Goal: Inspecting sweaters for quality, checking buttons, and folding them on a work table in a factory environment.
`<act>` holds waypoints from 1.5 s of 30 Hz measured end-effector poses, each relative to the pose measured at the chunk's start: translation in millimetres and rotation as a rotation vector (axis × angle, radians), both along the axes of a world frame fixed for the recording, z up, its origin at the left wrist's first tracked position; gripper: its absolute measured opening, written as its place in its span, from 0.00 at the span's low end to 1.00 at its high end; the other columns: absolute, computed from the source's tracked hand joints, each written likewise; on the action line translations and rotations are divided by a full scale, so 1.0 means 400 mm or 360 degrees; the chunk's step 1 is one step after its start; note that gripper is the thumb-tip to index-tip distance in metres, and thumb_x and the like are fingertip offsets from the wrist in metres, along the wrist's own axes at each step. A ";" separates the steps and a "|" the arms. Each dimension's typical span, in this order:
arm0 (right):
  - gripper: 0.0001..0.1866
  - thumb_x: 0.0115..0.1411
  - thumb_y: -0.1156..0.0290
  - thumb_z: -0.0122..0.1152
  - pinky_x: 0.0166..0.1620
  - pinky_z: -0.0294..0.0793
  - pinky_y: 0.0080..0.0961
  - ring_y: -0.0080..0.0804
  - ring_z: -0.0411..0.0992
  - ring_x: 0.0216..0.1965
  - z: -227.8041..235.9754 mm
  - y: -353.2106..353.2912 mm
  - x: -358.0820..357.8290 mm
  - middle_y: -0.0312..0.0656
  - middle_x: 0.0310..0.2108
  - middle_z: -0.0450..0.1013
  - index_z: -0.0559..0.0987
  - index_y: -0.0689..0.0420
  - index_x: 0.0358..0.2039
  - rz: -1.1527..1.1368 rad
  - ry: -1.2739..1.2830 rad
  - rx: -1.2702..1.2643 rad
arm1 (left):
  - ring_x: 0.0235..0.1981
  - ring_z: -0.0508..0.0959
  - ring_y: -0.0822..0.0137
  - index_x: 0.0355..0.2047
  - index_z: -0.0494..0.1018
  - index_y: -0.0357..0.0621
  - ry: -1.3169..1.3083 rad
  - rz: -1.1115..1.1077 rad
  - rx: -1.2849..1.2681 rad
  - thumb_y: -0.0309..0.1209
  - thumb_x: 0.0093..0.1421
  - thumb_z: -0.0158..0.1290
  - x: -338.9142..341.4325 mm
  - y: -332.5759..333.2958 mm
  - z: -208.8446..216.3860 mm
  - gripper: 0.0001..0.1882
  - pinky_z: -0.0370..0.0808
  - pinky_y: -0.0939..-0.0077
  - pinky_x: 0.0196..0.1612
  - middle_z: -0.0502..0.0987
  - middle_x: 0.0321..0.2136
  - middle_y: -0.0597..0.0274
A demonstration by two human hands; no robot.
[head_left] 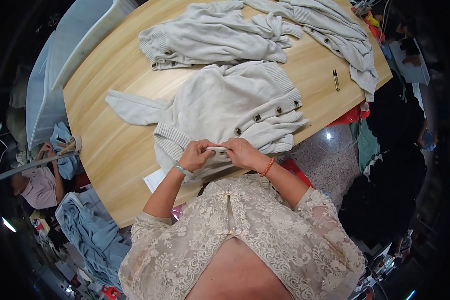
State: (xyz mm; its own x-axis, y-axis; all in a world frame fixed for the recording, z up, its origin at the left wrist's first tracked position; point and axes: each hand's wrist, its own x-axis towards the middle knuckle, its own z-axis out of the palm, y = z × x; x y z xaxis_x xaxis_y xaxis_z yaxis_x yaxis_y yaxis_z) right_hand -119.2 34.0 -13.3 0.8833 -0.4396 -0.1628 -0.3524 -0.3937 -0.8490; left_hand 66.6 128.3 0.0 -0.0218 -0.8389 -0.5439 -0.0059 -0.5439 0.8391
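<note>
Cream cardigan (210, 100) lying on the table (105, 170)

In the head view, the left hand (195, 156) and right hand (242, 153) are pinching its near edge; the body is spreading forward, its button row (257, 118) slanting away rightward, passing nearer the right hand.

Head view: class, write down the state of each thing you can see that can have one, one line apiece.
Left hand: closed, pinching the near cardigan
Right hand: closed, pinching it too
Near cardigan: rumpled, one sleeve out leftward
Far-left cardigan: rumpled, lying on the table
Snips: lying loose, untouched
Blue garments: heaped
</note>
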 end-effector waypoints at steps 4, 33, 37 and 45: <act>0.12 0.49 0.79 0.51 0.36 0.71 0.34 0.47 0.73 0.31 -0.002 0.006 0.012 0.51 0.27 0.74 0.79 0.62 0.35 -0.0205 -0.0130 0.0110 | 0.26 0.70 0.82 0.37 0.76 0.34 0.0198 -0.0013 0.0012 0.21 0.55 0.49 0.030 0.008 -0.052 0.11 0.68 0.86 0.30 0.76 0.26 0.70; 0.07 0.52 0.71 0.57 0.33 0.71 0.42 0.49 0.72 0.30 0.013 -0.030 -0.089 0.44 0.30 0.69 0.72 0.56 0.31 -0.0203 0.0299 -0.0444 | 0.36 0.73 0.47 0.36 0.72 0.39 -0.1079 -0.0291 -0.0650 0.24 0.51 0.53 -0.132 -0.154 -0.050 0.10 0.71 0.60 0.39 0.70 0.35 0.48; 0.09 0.53 0.70 0.57 0.35 0.70 0.44 0.52 0.71 0.32 0.014 -0.032 -0.092 0.48 0.32 0.69 0.70 0.58 0.32 -0.0232 0.0272 -0.0366 | 0.33 0.73 0.45 0.33 0.70 0.39 -0.1164 -0.0443 -0.0251 0.27 0.48 0.55 -0.132 -0.189 -0.098 0.11 0.71 0.58 0.39 0.70 0.33 0.45; 0.10 0.50 0.76 0.57 0.37 0.70 0.43 0.53 0.70 0.34 0.010 -0.031 -0.096 0.50 0.33 0.69 0.69 0.59 0.33 -0.0391 0.0042 -0.0309 | 0.18 0.70 0.80 0.27 0.75 0.35 -0.0081 -0.0162 -0.0016 0.28 0.49 0.61 -0.104 -0.205 -0.123 0.09 0.67 0.83 0.20 0.74 0.19 0.68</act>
State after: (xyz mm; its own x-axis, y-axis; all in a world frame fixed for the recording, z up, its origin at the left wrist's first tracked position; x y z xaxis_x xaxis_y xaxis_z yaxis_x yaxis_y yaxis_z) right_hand -157.5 21.8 -9.4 0.7432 -0.6647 -0.0764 -0.4783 -0.4480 -0.7554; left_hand 24.9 46.4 -49.3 -0.0798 -0.8393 -0.5378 -0.1032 -0.5297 0.8419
